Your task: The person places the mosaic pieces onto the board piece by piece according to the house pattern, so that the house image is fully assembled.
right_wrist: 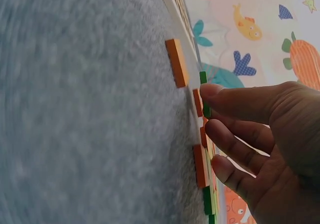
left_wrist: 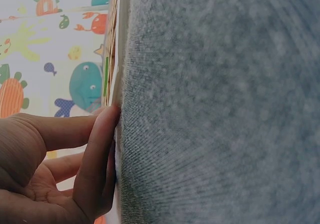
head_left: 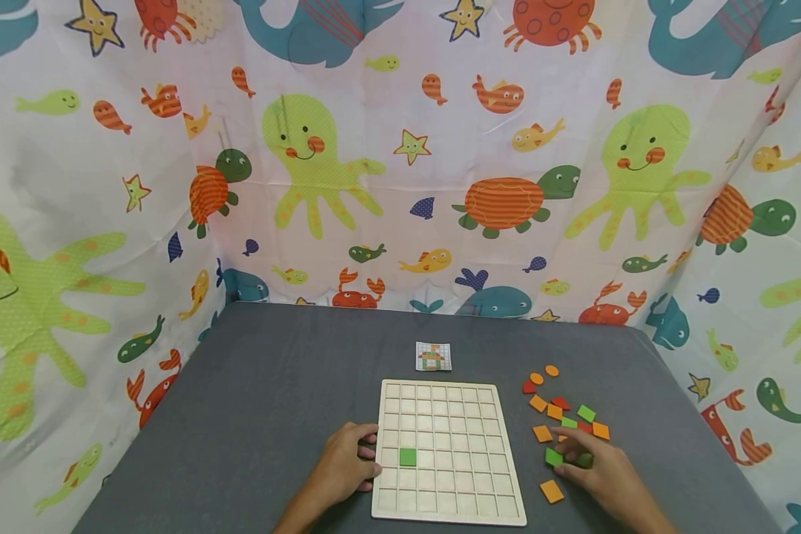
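A pale wooden grid board [head_left: 450, 452] lies on the dark table, with one green square tile [head_left: 408, 457] in a cell on its left side. My left hand [head_left: 343, 456] rests against the board's left edge, thumb and fingertips touching the rim; the left wrist view shows the fingers [left_wrist: 97, 149] along that edge. To the right of the board, my right hand [head_left: 601, 471] pinches a tilted green square tile [head_left: 553, 457] between thumb and fingers. That tile [right_wrist: 203, 77] shows edge-on in the right wrist view. Another green tile [head_left: 584, 460] is partly hidden under the right hand.
Around the right hand lie loose orange squares [head_left: 551, 491], red triangles [head_left: 560, 403], orange round pieces [head_left: 552, 371] and green squares [head_left: 586, 413]. Behind the board is a small pattern card [head_left: 433, 357]. A sea-animal printed curtain [head_left: 400, 163] stands round the table.
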### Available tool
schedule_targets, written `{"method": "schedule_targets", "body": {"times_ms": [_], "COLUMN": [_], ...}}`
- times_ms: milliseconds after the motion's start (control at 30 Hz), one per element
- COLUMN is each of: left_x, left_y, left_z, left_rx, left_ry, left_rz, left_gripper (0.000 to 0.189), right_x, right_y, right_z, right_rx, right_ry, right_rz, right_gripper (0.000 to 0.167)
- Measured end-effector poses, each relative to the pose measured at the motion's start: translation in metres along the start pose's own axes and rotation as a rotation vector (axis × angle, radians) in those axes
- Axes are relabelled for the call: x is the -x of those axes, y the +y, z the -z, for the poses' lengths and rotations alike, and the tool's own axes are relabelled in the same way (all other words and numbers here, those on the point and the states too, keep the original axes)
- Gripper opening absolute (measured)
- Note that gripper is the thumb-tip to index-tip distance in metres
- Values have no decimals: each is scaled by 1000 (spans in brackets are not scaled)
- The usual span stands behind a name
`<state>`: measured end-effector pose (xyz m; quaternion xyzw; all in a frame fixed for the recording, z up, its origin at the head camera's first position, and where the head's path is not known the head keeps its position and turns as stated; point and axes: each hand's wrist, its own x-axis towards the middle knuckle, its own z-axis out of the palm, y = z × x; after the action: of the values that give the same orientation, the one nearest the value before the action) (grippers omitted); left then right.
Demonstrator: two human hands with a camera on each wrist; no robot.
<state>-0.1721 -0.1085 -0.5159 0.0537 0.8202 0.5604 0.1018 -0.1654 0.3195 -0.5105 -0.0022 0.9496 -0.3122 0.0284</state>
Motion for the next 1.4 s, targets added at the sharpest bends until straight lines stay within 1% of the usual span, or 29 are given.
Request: {"method": "schedule_targets", "body": {"times_ms": [233, 433, 533, 800, 900, 1000, 1067, 1167, 1267, 1400], "left_x": [0, 0, -1, -4, -3, -2, -1, -1, -1, -1], "left_y": [1, 0, 0, -1, -2, -4, -4, -4, -4, -3], "left_z": [-1, -3, -3, -4, -3, -1, 0, 1, 1, 0], "left_rx": [7, 13, 15, 44, 59, 65, 67, 67, 70, 72], "left_ry": [-2, 6, 5, -4, -4, -4, -4, -11, -12, -8], "left_rz": [11, 7, 9, 22, 24, 26, 26, 24, 32, 47], "left_gripper": [63, 63, 64, 70, 68, 67, 67, 67, 68, 68], "right_x": [2, 2, 3, 3, 0, -4, -6, -6, -4, -3], "right_y": [-13, -26, -32, -46, -51, -56, -59, -63, -68, -75], "right_z": [-1, -5, -7, -12, -16, -22, -26, -33, -39, -45], "right_rx": [-15, -102, -118, -166, -184, -200, -204, -208, -203, -227], "right_ry": [28, 33, 39, 23, -3, -27, -27, -27, -39, -76], "right_rz": [27, 31, 54, 179, 245, 329, 388, 444, 465, 479], "right_gripper": [60, 62, 61, 58, 57, 56, 56, 55, 54, 54]}}
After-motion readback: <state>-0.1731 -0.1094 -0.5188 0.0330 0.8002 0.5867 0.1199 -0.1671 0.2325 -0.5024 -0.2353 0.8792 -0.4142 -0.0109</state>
